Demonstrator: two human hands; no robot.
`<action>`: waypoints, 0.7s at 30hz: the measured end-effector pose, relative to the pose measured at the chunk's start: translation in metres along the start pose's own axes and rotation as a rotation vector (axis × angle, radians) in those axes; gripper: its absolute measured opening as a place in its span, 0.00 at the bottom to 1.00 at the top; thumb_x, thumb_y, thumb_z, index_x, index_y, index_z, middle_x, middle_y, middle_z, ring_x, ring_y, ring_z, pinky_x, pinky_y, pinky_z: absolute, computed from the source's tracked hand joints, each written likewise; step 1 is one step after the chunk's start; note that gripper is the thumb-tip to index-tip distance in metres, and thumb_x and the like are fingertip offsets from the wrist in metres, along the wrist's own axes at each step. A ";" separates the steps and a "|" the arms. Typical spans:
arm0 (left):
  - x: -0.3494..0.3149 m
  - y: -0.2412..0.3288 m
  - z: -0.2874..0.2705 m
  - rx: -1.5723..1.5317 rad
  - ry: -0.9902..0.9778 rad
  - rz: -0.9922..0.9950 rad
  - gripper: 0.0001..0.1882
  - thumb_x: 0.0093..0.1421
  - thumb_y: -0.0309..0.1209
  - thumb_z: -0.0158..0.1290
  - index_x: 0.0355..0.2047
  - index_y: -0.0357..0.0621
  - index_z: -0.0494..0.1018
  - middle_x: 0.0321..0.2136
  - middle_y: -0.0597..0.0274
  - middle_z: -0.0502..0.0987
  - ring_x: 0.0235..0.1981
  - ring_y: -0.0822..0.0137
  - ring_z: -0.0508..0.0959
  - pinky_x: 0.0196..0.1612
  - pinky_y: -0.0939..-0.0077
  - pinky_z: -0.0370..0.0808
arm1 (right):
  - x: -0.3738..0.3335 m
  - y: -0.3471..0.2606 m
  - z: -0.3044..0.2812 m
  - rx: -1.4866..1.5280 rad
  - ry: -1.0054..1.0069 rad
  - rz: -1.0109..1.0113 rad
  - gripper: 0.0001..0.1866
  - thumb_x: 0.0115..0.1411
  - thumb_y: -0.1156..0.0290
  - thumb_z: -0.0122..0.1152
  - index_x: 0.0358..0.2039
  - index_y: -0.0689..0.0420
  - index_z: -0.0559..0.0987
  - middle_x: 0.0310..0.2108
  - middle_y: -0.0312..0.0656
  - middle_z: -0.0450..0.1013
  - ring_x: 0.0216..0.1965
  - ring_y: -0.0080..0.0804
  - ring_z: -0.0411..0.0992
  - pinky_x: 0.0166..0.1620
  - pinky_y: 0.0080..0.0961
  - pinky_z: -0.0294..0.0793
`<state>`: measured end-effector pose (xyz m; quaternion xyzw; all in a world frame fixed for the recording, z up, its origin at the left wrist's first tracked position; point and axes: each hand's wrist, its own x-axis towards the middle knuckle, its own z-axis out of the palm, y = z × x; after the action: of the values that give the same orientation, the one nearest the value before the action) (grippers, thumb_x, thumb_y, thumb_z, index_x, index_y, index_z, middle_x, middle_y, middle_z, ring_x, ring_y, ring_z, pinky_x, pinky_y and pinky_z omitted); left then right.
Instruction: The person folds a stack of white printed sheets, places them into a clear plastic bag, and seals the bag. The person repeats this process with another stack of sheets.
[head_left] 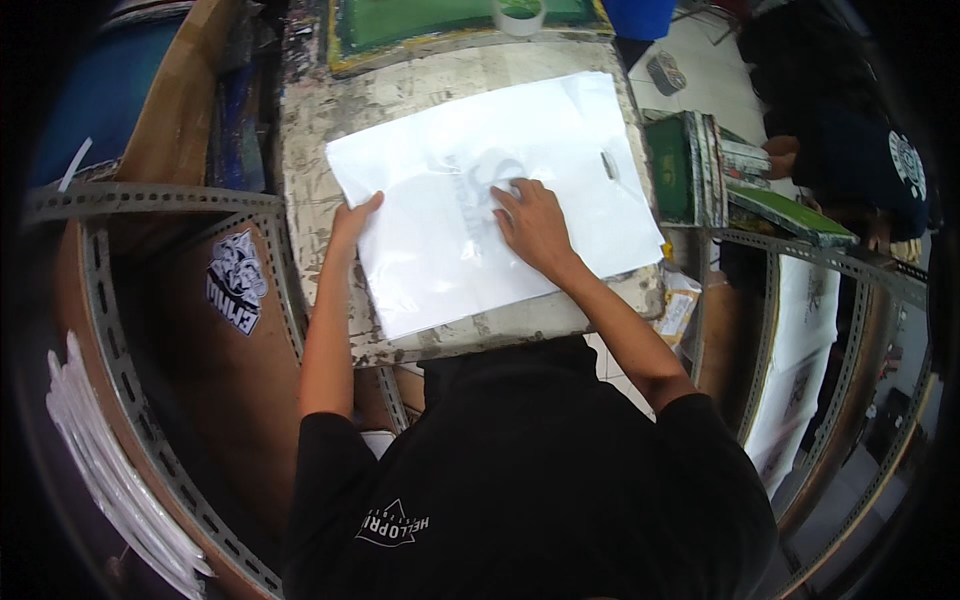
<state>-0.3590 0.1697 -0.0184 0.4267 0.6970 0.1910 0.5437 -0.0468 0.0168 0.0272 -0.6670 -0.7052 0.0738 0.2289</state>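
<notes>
A flat white plastic bag [430, 285], apparently lying on more white layers, rests slantwise on a stained worktable. It has a slot-like handle hole near its right end, and a blurred grey print shows at its middle. At the bag's left edge is my left hand [352, 222]; its thumb lies over the edge and the other fingers are mostly hidden, closed on the edge. My right hand [537, 228] rests on the bag just right of the print, fingers spread and pointing up and left, holding nothing.
A green-meshed printing screen [400, 28] with a roll of tape [519, 16] lies at the table's far end. More framed screens [685, 170] stand at the right. Perforated metal racks [160, 200] flank both sides. A person in dark clothing [850, 150] is at the far right.
</notes>
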 end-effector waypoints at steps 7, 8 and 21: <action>-0.012 0.013 0.004 0.259 0.153 0.157 0.45 0.65 0.48 0.61 0.68 0.26 0.58 0.60 0.33 0.73 0.60 0.48 0.76 0.63 0.59 0.71 | -0.003 -0.005 0.015 -0.093 -0.035 0.000 0.20 0.64 0.66 0.64 0.56 0.53 0.81 0.52 0.48 0.74 0.55 0.45 0.70 0.57 0.42 0.69; -0.020 0.019 0.012 0.348 0.287 0.266 0.42 0.67 0.45 0.58 0.70 0.28 0.55 0.63 0.34 0.68 0.64 0.48 0.71 0.66 0.56 0.66 | -0.004 -0.003 0.016 -0.103 -0.036 0.000 0.20 0.64 0.65 0.64 0.56 0.53 0.81 0.52 0.47 0.74 0.55 0.45 0.70 0.57 0.42 0.69; 0.010 -0.010 0.021 0.804 0.252 0.864 0.32 0.74 0.31 0.37 0.75 0.34 0.49 0.76 0.46 0.49 0.77 0.45 0.46 0.77 0.50 0.44 | 0.016 -0.018 0.018 -0.129 -0.157 0.055 0.20 0.62 0.71 0.61 0.56 0.56 0.80 0.51 0.51 0.75 0.54 0.48 0.71 0.57 0.46 0.69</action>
<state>-0.3443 0.1678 -0.0380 0.8175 0.5371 0.1654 0.1262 -0.0709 0.0343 0.0222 -0.6917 -0.7055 0.0864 0.1276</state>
